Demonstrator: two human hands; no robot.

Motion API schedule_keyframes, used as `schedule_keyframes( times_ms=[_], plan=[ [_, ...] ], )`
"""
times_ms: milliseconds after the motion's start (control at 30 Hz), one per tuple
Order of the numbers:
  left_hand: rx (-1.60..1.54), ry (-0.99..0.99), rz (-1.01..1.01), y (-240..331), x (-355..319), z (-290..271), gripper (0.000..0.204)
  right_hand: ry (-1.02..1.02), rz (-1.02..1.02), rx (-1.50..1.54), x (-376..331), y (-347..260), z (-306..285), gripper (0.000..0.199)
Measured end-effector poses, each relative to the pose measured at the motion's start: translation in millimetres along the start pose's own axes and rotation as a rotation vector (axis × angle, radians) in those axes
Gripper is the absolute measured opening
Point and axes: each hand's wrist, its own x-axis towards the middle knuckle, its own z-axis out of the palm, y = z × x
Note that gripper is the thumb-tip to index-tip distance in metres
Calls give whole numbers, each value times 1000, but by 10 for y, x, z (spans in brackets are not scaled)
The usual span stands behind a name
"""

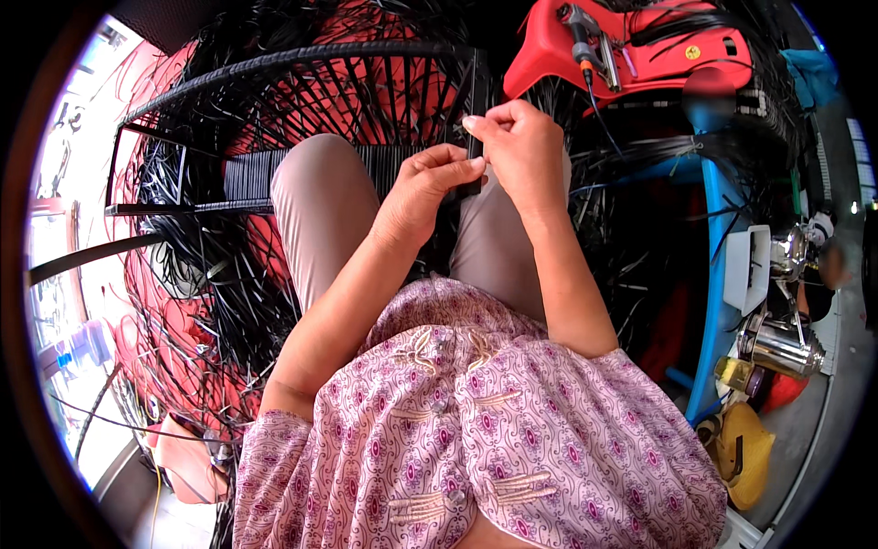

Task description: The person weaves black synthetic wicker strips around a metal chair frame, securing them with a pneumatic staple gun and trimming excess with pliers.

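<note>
A black woven frame of thin rattan strands spreads across the upper left, its loose ends trailing over the red floor. Just above the knees, the left hand and right hand meet, both pinched closed on one black strand at the frame's edge. A red plastic stool stands behind; metal cups sit far right.

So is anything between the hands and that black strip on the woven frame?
Nothing visible. The fingers of the left hand and the right hand already pinch the black strip at the woven frame.
</note>
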Motion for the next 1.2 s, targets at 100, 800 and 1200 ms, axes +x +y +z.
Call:
schedule_keyframes(
  times_ms=[100, 800, 1200],
  plan=[
    [-22, -52, 29, -184, 55, -11, 9, -8, 123, 189, -35, 120, -107, 18],
    [-381, -278, 104, -389, 22, -91, 80, -51, 48, 487, -284, -97, 57, 17],
    [-279, -205, 107, -541, 53, -79, 41, -114, 107, 745, -196, -126, 97, 23]
  ],
)
